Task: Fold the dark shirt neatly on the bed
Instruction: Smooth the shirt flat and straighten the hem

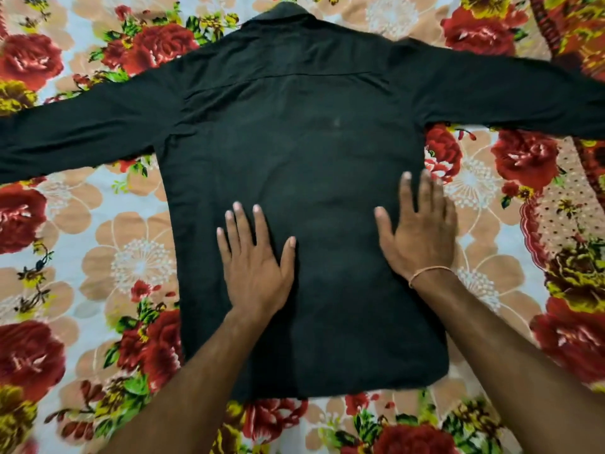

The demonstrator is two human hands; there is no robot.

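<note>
The dark shirt (294, 165) lies flat and back side up in the middle of the bed, with its collar at the far edge and both long sleeves spread out to the left and right edges. The left hand (255, 267) and the right hand (419, 234) press flat on its lower half, fingers straight and spread wide, holding nothing. The right hand sits near the shirt's right side edge, with a thin thread band (425, 273) on its wrist, and the flowered bedsheet (108, 257) shows all around.
</note>
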